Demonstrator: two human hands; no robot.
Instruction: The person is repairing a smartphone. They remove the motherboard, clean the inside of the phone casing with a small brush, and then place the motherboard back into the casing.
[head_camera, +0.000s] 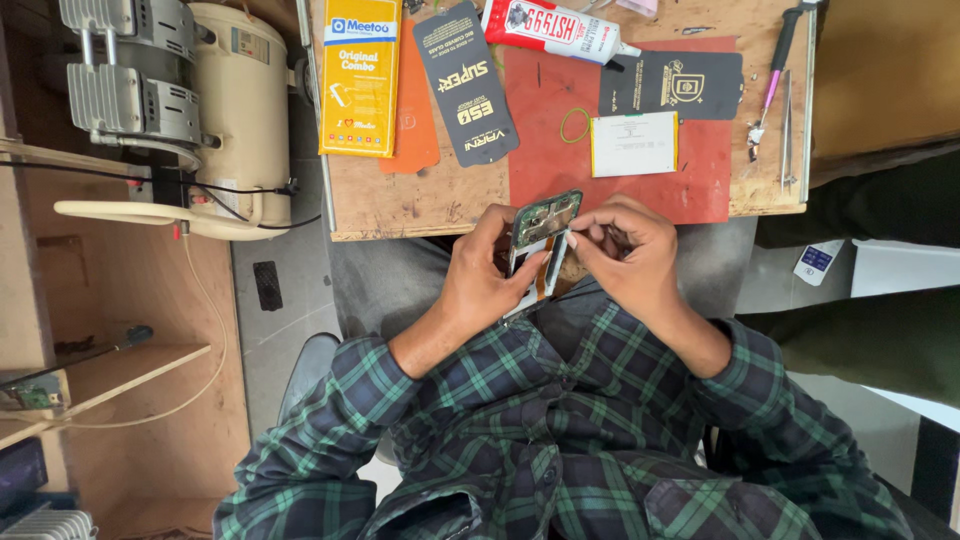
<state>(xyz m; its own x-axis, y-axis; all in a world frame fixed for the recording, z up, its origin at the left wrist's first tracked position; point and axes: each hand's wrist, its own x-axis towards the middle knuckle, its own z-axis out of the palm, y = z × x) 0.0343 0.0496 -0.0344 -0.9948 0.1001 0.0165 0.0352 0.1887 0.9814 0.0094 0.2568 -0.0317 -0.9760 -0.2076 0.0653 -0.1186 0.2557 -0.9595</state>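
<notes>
At the near edge of a scarred wooden bench (400, 205) a person in a green plaid shirt (560, 430) sits with both hands raised just above the lap. A red mat (620, 175) covers much of the bench top, and an orange sheet (413, 110) lies partly under the packets beside it.

On the bench lie a yellow packet (360, 78), a dark packet (466, 80), a black packet (672, 85), a white battery (634, 144), a rubber band (575, 125) and a glue tube (555, 28) at the far side. Off to the right edge rest a screwdriver (775, 70) and tweezers (788, 130).

The left hand (480, 280) is wrapped round the opened phone (540, 240) — fingers clamped along its side, thumb across the lower part. The phone stands tilted, its green board showing at the top, held just off the bench edge, touching nothing but the hands. The right hand (630, 255) is pinched together at the phone's upper right edge; whatever sits between those fingertips is too small to make out.

Beyond the bench's left end stands a cream compressor (215, 110) with grey finned heads — cables trail from it. Wooden shelves (100, 375) run down the left wall.
</notes>
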